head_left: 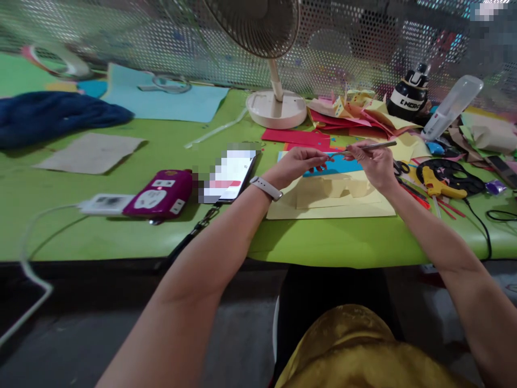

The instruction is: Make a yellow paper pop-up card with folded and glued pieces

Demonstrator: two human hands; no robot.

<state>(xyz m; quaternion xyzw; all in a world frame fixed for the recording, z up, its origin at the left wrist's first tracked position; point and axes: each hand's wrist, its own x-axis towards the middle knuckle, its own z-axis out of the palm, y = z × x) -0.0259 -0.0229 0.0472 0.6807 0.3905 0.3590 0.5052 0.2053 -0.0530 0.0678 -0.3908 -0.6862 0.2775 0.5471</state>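
Both my hands hover over pale yellow paper sheets point(335, 199) on the green table point(161, 237). My right hand point(374, 161) is closed around a thin metal rod point(374, 146) that points right and slightly up. My left hand point(297, 161), with a watch on its wrist, pinches the rod's left end. A blue paper piece point(337, 166) lies just under the hands.
A phone point(230, 175), a magenta power strip point(159, 194) and a white plug lie left. A white fan base point(277, 108) stands behind. Coloured paper scraps point(351, 116), a black bottle point(407, 97), a yellow glue gun point(442, 186) and scissors crowd the right.
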